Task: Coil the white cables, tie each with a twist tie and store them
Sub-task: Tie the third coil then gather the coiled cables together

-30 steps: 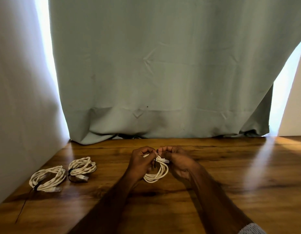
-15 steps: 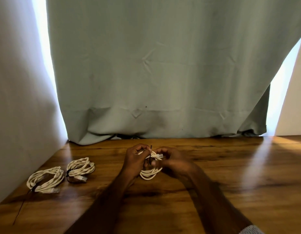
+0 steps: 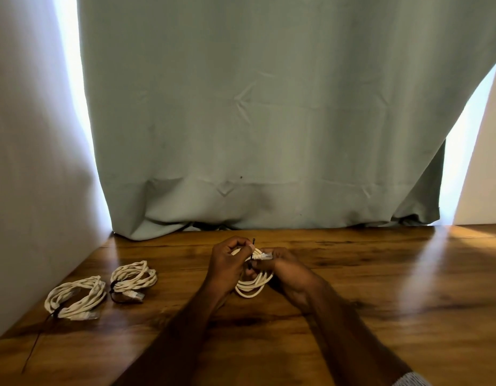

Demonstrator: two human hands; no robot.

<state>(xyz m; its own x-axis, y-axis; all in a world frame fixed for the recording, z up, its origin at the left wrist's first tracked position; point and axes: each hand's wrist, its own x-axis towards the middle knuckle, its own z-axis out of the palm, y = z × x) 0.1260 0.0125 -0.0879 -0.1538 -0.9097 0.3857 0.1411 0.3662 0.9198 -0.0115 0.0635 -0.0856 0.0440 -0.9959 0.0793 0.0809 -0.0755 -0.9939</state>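
Your hands have drifted slightly left since before; left hand [image 3: 226, 267] and right hand [image 3: 287, 270] both pinch the coiled cable [image 3: 253, 285] and black tie [image 3: 252, 250] above the table [image 3: 380, 302].

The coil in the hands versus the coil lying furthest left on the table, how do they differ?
The held coil is up off the wooden table, gripped by the left hand and right hand; the far-left coil lies flat, untouched. The held coil's black tie sticks up loose; the far-left coil's tie is cinched around it. The held coil looks smaller. Both are white cable.
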